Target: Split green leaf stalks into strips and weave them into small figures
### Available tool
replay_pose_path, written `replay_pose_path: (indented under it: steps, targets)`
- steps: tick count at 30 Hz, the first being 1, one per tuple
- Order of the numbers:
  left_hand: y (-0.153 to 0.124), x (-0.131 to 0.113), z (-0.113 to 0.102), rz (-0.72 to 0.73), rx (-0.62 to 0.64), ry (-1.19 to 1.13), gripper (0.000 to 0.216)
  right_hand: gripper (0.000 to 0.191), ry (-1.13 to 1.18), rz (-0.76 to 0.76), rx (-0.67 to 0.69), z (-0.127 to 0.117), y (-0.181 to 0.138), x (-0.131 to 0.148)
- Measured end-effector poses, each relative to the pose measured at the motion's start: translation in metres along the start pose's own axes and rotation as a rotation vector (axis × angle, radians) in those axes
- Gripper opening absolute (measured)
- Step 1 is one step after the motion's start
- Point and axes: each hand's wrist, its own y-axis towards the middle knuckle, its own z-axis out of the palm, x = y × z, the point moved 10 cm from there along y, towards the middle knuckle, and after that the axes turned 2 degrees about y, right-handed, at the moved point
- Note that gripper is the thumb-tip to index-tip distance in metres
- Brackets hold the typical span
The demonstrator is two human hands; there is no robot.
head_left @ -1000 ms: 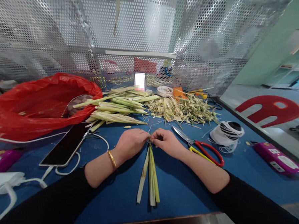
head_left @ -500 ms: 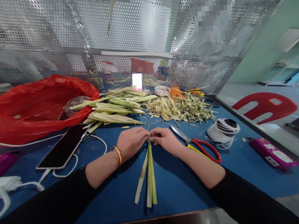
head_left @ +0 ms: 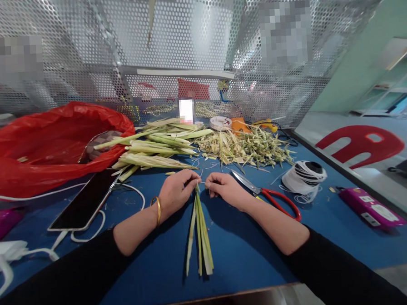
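My left hand (head_left: 178, 190), with a gold bangle at its wrist, pinches the gathered top of a small bundle of pale green leaf strips (head_left: 201, 234). The strips fan out below it toward the table's front edge. A short way to the right, my right hand (head_left: 224, 190) is closed in a pinch on a thin white thread (head_left: 203, 183) that spans the gap between my fingers. Red-handled scissors (head_left: 277, 202) lie beside my right forearm, partly covered by it. A spool of white thread (head_left: 303, 179) stands farther right.
Behind my hands lie a heap of long leaf strips (head_left: 155, 148) and a pile of shorter trimmed pieces (head_left: 254, 145). On the left are a red plastic bag (head_left: 52, 128), a phone (head_left: 85, 202) and white cables. A purple box (head_left: 370, 207) sits right. Perforated metal panels (head_left: 177, 40) rise behind.
My hands have drawn apart, showing the thread stretched between them. The left hand and the bundle's top shifted slightly left, and the strips spread differently.
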Motion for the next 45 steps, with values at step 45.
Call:
replay_pose_path:
  steps: [45]
  targets:
    - [-0.014,0.018,0.054,-0.405,0.369,-0.704,0.017,0.022,0.34,0.075,0.135,0.013,-0.003,0.002]
